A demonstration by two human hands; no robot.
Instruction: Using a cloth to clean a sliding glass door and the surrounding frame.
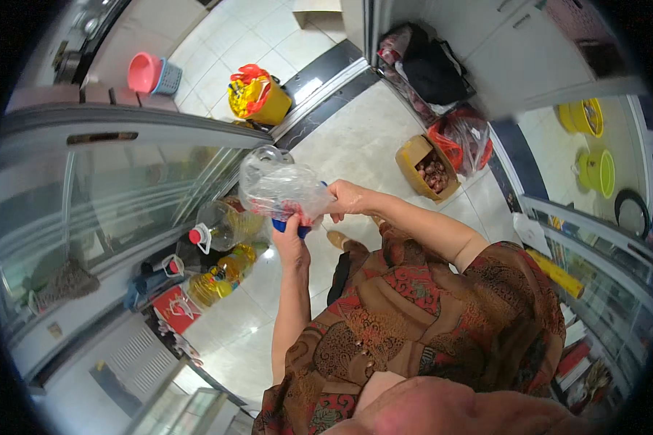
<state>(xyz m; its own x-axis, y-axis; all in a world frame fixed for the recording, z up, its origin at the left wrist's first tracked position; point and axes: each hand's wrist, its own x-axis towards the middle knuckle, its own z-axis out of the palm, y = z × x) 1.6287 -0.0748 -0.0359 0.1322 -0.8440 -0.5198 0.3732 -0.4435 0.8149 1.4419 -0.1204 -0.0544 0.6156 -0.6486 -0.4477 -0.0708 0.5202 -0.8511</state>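
Holding a clear bag [277, 185] over the floor [341, 141], right of the bottles [236, 265], two hands meet at its near side. The left hand's [293, 243] fingers pinch its edge beside a blue thing [279, 227] I can't identify; the right hand's [346, 199] fingers pinch its right end, tips partly hidden. Handling the bag's edge seems the step; the next move, I'd judge, calls for a light, sure hold on thin plastic.

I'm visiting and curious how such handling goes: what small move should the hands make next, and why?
Perhaps slide the right hand farther along the clear bag to support it: that hand and the left hand both hold its near end, while most of it bulges out beyond them.
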